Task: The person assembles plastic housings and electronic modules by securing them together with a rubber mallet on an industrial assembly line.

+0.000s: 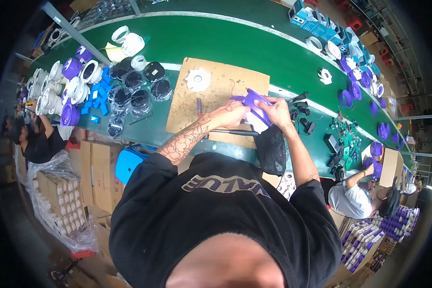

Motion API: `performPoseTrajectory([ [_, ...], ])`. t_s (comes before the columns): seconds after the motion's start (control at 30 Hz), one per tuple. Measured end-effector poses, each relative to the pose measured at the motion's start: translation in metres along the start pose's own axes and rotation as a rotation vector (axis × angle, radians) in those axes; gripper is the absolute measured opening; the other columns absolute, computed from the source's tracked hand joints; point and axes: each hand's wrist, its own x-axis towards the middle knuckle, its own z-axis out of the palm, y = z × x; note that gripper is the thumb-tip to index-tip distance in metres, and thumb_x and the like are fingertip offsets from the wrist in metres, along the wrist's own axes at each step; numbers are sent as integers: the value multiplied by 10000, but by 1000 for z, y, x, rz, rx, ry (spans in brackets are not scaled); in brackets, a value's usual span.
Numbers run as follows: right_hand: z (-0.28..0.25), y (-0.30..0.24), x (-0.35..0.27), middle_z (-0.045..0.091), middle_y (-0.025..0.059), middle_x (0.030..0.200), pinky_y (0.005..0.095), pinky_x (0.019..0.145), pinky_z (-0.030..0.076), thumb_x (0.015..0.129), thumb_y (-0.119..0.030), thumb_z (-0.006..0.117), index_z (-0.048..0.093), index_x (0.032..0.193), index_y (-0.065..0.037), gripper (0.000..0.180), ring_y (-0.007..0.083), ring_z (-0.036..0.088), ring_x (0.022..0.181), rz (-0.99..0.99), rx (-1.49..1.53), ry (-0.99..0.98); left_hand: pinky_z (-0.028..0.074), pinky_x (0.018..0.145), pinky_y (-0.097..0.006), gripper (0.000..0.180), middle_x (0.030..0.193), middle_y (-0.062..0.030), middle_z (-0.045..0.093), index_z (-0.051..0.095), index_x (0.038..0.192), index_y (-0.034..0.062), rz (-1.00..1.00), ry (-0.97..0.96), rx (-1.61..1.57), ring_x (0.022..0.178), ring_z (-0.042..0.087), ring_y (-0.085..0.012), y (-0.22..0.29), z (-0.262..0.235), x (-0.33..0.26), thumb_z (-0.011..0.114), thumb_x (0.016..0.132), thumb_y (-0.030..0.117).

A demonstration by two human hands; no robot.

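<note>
Both my hands are closed around a purple plastic housing (258, 109) above a cardboard sheet (177, 113). My right hand (277, 114) grips its right side, with the thumb pressed on the purple face. At its left, my left hand (229, 115) has its fingers bent against the part. A white piece (257, 124) shows under the housing; whether it is joined to it I cannot tell. On the sheet lie a white fan wheel (198, 79) and, beside my left wrist, a screwdriver (199, 106). Black mesh material (271, 152) hangs near my right forearm.
Left on the green bench are several plastic-wrapped black discs (140, 101), blue blocks (99, 96) and white and purple housings (71, 68). Right are green circuit boards (349, 132) and black adapters (308, 126). A blue stool (129, 163) stands by the bench. Co-workers sit on both sides.
</note>
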Motion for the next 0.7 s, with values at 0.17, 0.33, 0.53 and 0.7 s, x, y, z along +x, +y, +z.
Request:
performPoseTrajectory([
  [0.17, 23, 14, 2, 711, 173, 909, 309, 704, 537, 763, -343, 743, 676, 1126, -55, 469, 195, 696, 755, -139, -18, 120, 488, 793, -436, 221, 896, -207, 641, 604, 1000, -2, -253, 238, -339, 870, 625, -364, -21, 18, -16, 582, 859, 166],
  [0.33, 97, 52, 20, 642, 188, 997, 442, 837, 482, 779, -316, 721, 619, 1200, -119, 476, 369, 602, 937, -500, -517, 251, 474, 885, -437, 429, 1007, -236, 629, 534, 1154, -3, -742, 673, 76, 963, 614, -358, -130, 123, -47, 650, 825, 248],
  [0.53, 133, 85, -2, 514, 212, 1186, 454, 961, 397, 766, -279, 724, 537, 1260, -97, 559, 376, 481, 1120, -456, -691, 112, 488, 876, -451, 351, 990, -242, 646, 589, 1034, -20, -1046, 498, 40, 971, 626, -371, -162, 126, -62, 672, 775, 202],
  [0.7, 137, 95, -47, 474, 221, 1234, 483, 1035, 335, 766, -202, 686, 587, 1105, -49, 385, 382, 420, 1198, -510, -682, 15, 533, 784, -399, 252, 931, -200, 667, 615, 971, -25, -1062, 573, -368, 897, 660, -326, -185, 74, -68, 636, 772, 127],
])
